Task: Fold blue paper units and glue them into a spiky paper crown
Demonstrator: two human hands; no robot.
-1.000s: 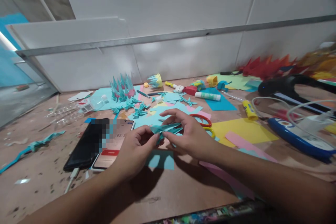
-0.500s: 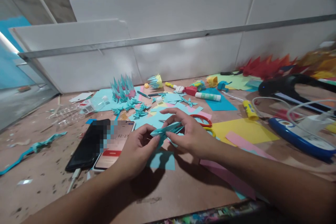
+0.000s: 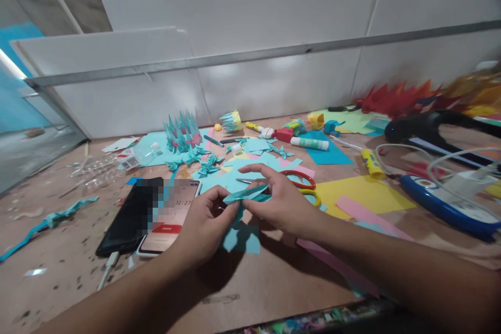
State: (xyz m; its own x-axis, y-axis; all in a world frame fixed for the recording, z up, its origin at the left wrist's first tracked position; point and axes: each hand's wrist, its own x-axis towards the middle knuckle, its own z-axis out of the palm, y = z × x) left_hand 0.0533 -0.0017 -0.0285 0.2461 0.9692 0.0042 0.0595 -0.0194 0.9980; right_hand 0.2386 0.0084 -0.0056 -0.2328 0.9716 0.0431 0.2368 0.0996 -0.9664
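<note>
Between both hands, above the table, is a folded piece of light-blue paper (image 3: 246,194) with pointed ends. My left hand (image 3: 207,222) pinches its left part between thumb and fingers. On the other side, my right hand (image 3: 279,201) grips it with the thumb below and the index finger arched over the top. The fingers hide some of the folds. Scissors (image 3: 299,180) with a red and a yellow handle lie just behind my right hand. Under the hands rests a flat light-blue paper piece (image 3: 245,240), partly in shadow.
Two phones, one black (image 3: 129,219) and one with a lit screen (image 3: 182,209), lie at left. Behind are folded blue paper stars (image 3: 207,164) and a spiky paper piece (image 3: 182,133). A glue stick (image 3: 371,163), yellow paper (image 3: 364,195) and a blue-edged power strip (image 3: 446,209) are at right.
The folded paper has tilted slightly between my fingers, and its layers look closer together. Both hands stay in nearly the same place. The view has shifted very slightly.
</note>
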